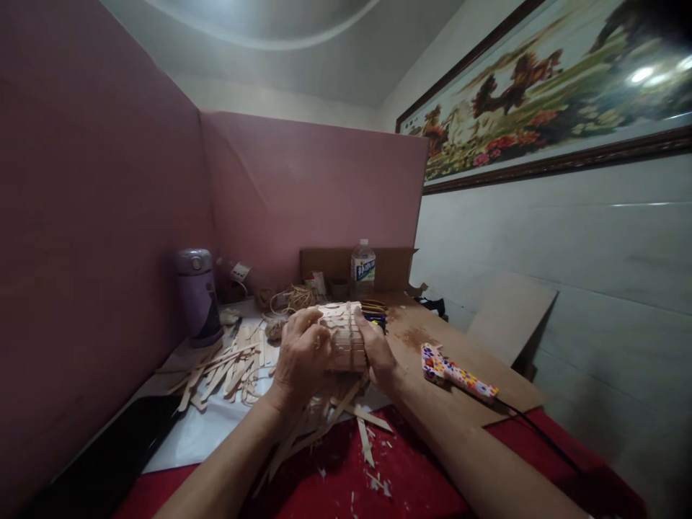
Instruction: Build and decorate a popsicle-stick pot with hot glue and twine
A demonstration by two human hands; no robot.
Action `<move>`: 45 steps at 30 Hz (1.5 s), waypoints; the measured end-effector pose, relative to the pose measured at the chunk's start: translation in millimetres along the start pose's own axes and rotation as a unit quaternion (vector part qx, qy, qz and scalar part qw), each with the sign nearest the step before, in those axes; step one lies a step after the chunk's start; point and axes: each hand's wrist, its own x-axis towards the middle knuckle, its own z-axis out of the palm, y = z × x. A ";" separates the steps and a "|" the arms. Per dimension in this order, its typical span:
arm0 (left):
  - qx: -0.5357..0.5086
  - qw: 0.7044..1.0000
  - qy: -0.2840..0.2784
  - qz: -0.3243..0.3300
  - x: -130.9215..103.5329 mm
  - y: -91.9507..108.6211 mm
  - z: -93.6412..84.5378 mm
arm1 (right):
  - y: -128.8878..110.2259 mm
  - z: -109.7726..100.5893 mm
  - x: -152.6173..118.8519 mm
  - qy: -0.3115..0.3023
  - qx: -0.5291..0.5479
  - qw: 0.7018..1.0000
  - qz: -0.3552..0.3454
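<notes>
Between my two hands is a rounded piece built of pale wooden craft sticks (342, 335), with a twine band around it near its right end. My left hand (303, 355) grips its left side, fingers curled over the top. On the right end, my right hand (377, 347) is wrapped with the thumb up along the edge. The underside of the piece is hidden. Loose craft sticks (235, 371) lie in a heap to the left, and more sticks (365, 436) and small scraps are scattered below my hands on the red cloth (416, 483).
A flower-patterned glue gun (457, 375) with a black cord lies right on brown cardboard (459, 360). A purple flask (198, 299) stands left. Behind are a labelled bottle (363, 267), a twine bundle (299, 297) and pliers-like handles (374, 308). Pink panels (313, 187) enclose the left and back.
</notes>
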 end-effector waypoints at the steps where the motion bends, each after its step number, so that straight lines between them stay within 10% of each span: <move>1: -0.029 1.000 0.002 -0.007 -0.4 -2.1 1.2 | 1.4 -2.5 1.2 0.028 -0.023 0.999 -0.005; 7: -0.144 0.986 -0.014 -0.083 -0.3 -6.7 2.8 | -17.4 -37.1 -5.7 0.161 -0.192 0.968 0.021; 14: -0.222 0.959 -0.049 -0.170 3.7 -6.9 -2.5 | -80.1 -128.2 -25.4 0.198 -0.382 0.903 0.008; 18: -0.236 0.952 -0.055 -0.186 6.2 -7.7 -4.7 | -91.1 -157.2 -43.8 0.130 -0.438 0.884 0.098; 25: -0.238 0.950 -0.049 -0.197 6.3 -6.1 -6.1 | -88.4 -151.6 -56.1 -0.001 -0.660 0.747 0.087; 33: -0.241 0.948 -0.052 -0.202 4.7 -7.0 -5.1 | -94.0 -159.1 -54.8 0.108 -0.444 0.884 0.097; 45: -0.260 0.943 -0.062 -0.196 3.2 -5.5 -10.8 | -90.8 -62.0 -67.6 -0.083 -0.253 0.957 0.120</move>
